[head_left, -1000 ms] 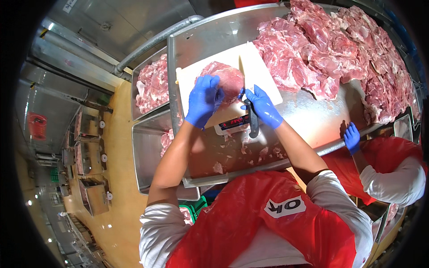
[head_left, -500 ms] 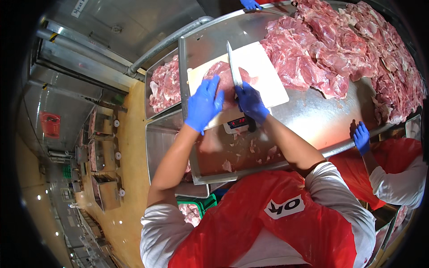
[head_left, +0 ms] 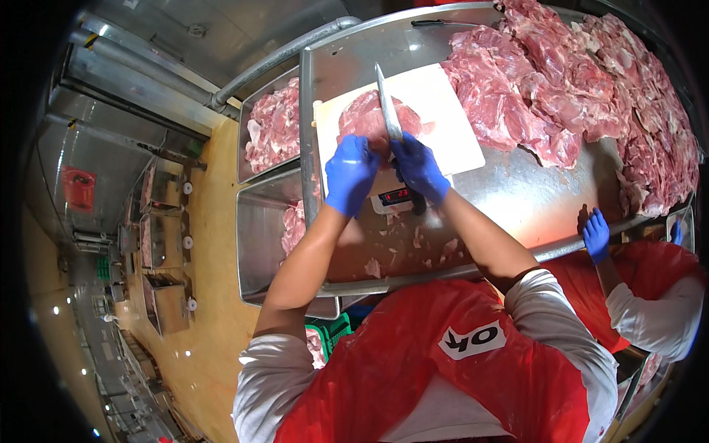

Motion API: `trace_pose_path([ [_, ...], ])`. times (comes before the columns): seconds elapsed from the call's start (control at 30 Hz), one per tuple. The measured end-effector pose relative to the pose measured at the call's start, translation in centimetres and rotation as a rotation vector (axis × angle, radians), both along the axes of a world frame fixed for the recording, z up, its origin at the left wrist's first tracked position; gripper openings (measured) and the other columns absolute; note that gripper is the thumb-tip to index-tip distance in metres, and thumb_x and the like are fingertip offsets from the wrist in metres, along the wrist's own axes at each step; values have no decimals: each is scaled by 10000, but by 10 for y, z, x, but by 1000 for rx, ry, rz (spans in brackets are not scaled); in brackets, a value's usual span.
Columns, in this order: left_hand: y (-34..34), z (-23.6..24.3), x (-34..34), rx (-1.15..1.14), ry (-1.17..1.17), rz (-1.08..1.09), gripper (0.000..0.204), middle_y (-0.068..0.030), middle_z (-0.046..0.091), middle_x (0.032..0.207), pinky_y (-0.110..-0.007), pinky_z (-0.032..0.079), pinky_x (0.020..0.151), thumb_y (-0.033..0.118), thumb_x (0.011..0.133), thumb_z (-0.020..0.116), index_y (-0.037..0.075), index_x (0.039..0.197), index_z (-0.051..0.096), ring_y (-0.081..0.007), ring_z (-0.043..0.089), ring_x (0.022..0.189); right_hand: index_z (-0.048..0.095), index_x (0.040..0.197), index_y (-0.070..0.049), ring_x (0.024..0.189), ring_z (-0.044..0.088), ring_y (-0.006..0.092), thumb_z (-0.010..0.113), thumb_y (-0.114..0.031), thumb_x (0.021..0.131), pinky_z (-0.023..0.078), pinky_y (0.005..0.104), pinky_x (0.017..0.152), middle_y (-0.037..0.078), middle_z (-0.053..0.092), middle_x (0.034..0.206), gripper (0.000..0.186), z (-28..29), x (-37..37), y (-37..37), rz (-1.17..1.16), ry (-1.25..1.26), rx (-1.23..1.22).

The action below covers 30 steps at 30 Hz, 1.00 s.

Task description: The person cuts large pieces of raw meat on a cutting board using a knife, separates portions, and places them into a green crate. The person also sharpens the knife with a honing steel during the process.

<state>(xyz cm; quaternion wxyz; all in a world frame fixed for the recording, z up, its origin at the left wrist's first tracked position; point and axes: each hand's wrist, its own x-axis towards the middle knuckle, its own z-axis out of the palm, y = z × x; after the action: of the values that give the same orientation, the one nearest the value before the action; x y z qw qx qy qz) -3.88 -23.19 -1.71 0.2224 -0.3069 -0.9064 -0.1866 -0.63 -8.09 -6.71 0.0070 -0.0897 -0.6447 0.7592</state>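
1. On the board (head_left: 465, 140), the meat (head_left: 358, 114) lies left of centre, the knife (head_left: 388, 107) blade crossing above it.
2. Right hand (head_left: 419, 168) grips the knife handle; left hand (head_left: 353, 173) bunches its fingers at the meat's near edge, but I cannot tell whether they hold it.
3. Between the wrists sits the scale (head_left: 394, 198).
4. Just right of the board, a pile (head_left: 524, 81) crowds the table (head_left: 517, 203); another knife (head_left: 432, 23) lies beyond.
5. Left, two trays (head_left: 257, 221) hold cuts.

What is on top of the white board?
A piece of raw meat lies on the white board. The right hand holds a knife over the meat; the left hand is at the meat's near edge. The board beneath them is covered and cannot be seen.
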Motion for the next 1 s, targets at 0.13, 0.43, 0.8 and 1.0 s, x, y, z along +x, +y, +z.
trace_pose_path([
  [0.13, -13, 5, -23, -48, 100, 19, 160, -169, 572, 822, -454, 491, 627, 157, 783, 666, 48, 869, 586, -376, 585, 701, 587, 1046, -51, 545, 510, 96, 513, -280, 1003, 427, 271, 483, 39, 562, 690, 245, 0, -2, 1, -6, -11, 141],
  [0.43, -17, 9, -39, 39, 0, -74, 174, -197, 572, 834, -456, 496, 649, 164, 804, 626, 21, 896, 589, -379, 590, 716, 542, 999, -3, 622, 608, 234, 485, -218, 1006, 467, 397, 587, 159, 594, 695, 222, -27, 44, -21, 153, -129, 101],
  [0.8, -17, 40, -61, 224, -166, -141, 214, -207, 524, 625, -396, 445, 552, 167, 721, 641, -15, 648, 556, -321, 505, 546, 542, 917, -36, 594, 564, 168, 500, -218, 1000, 448, 384, 526, 72, 563, 665, 204, -19, -14, -60, 132, -23, -21],
  [1.0, -22, 44, -67, 192, -274, -134, 213, -174, 507, 566, -370, 431, 511, 171, 700, 620, -5, 607, 546, -246, 479, 489, 550, 905, -44, 623, 532, 143, 501, -160, 988, 446, 314, 545, 68, 532, 715, 151, -35, -12, -64, 216, 177, 240],
])
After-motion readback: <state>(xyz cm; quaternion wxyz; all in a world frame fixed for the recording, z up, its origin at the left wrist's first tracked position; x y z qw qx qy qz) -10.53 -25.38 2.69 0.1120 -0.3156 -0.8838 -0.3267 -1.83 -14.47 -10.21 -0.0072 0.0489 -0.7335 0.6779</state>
